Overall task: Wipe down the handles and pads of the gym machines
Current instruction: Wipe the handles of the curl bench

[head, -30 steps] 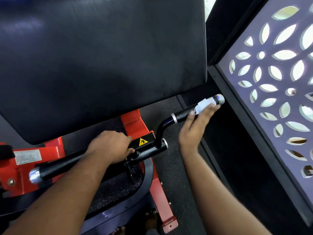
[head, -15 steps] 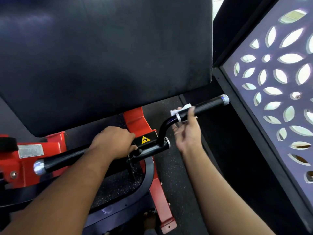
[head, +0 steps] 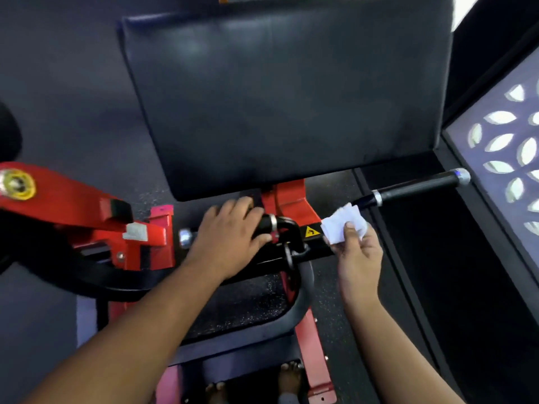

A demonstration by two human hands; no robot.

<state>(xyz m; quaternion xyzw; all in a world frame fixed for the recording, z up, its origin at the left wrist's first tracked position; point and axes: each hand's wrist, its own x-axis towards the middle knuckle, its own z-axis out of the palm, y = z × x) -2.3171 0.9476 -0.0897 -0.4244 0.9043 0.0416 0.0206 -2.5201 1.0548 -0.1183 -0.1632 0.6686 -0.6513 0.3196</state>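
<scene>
Head view: left hand (head: 230,231) grips left handle (head: 264,223); right hand (head: 357,252) pinches white wipe (head: 342,224) below pad (head: 285,94).

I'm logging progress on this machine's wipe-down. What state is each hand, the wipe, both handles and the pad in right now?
left hand: rests over the left handle, fingers curled on it
right hand: pinches the white wipe
white wipe: crumpled, held off the right handle, near its base
right handle: bare, nothing touching its grip
left handle: mostly covered by the left hand
black pad: untouched by either hand
</scene>
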